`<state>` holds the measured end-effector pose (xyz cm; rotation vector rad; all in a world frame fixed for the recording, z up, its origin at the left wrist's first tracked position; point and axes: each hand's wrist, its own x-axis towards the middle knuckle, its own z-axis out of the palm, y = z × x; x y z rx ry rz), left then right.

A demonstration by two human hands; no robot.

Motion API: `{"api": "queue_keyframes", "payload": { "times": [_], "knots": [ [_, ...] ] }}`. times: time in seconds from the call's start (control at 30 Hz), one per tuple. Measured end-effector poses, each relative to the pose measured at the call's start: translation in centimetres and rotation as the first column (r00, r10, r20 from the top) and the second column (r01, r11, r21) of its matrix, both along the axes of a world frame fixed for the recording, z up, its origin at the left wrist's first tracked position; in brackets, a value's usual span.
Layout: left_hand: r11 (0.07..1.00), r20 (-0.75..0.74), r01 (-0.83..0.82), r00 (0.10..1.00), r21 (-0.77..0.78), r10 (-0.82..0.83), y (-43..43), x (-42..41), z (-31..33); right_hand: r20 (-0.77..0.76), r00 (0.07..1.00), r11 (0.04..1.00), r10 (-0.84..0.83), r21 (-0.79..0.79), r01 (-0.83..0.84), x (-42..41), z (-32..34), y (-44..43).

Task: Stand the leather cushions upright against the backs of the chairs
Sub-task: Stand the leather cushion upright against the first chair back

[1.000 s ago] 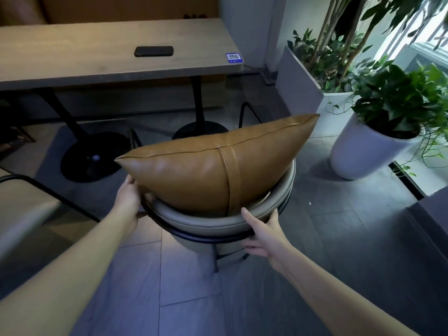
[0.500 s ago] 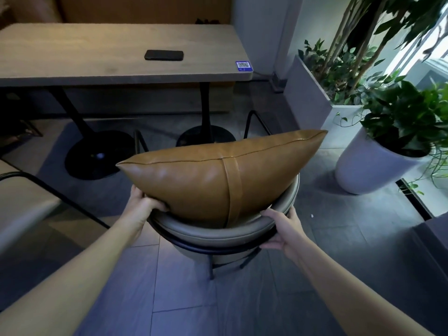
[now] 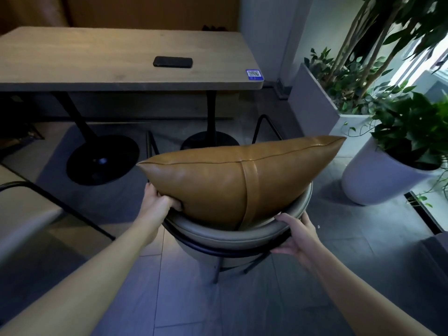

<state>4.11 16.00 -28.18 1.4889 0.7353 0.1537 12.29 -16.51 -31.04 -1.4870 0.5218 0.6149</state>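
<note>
In the centre of the frame the leather cushion (image 3: pixel 232 183) is standing on its long edge inside the curved chair back (image 3: pixel 232 235), its right corner rising toward the white planter (image 3: pixel 371 180) at the right and overhanging the rim. The left hand (image 3: pixel 158 202) is pressing its grip into the cushion's lower left end, fingers partly hidden behind the leather, so I cannot tell how firmly they are closing. The right hand (image 3: pixel 298 236) is resting its grip, spread and not clenched, on the outer rim of the chair back at lower right. The cushion is looking top-heavy and tilted; if the left hand is letting go too soon, it is likely sliding rightward or tipping over the rim onto the floor (image 3: pixel 189 299). Smooth leather on a padded rim is offering little friction, and any push on the chair is risking swinging it toward the table (image 3: pixel 97 59) in the upper left.
</note>
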Motion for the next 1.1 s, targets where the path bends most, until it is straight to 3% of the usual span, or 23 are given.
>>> {"api": "queue_keyframes", "payload": {
  "times": [1.1],
  "knots": [
    [0.998, 0.02, -0.05, 0.999, -0.03, 0.05, 13.9, 15.1, 1.6, -0.009, 0.996, 0.996, -0.089, 0.018, 0.089, 11.3, 0.5, 15.4]
  ]
}}
